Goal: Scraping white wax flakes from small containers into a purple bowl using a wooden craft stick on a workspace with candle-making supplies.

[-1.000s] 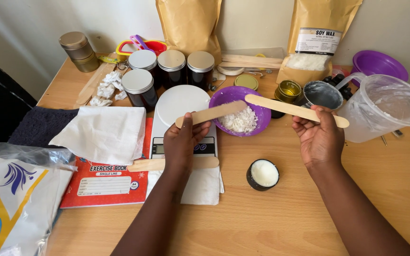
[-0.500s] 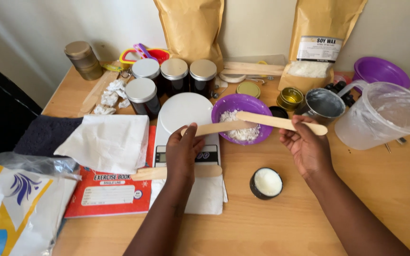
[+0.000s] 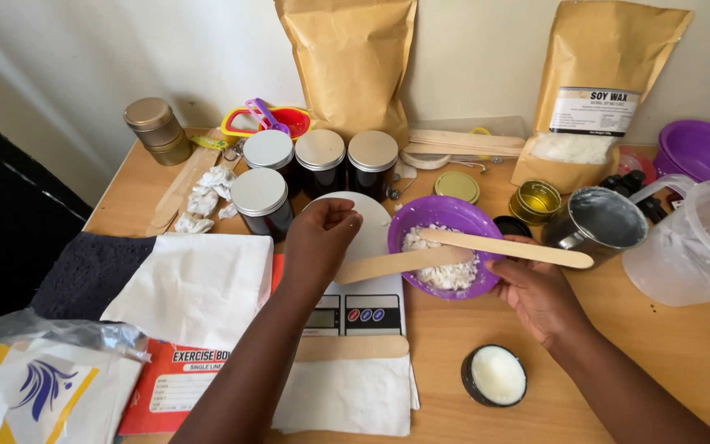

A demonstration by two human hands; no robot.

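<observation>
**Two sticks over the purple bowl**

The purple bowl sits beside the white scale and holds a heap of white flakes. My left hand hovers over the scale, fingers curled shut around one flat wooden stick whose tip lies in the flakes. My right hand grips a second stick from below, and it reaches across the bowl's rim above the first. A small black tin of set white wax stands near my right wrist. A metal cup and a clear jug stand to the right. Behind are four dark jars with silver lids and two brown paper bags.
</observation>
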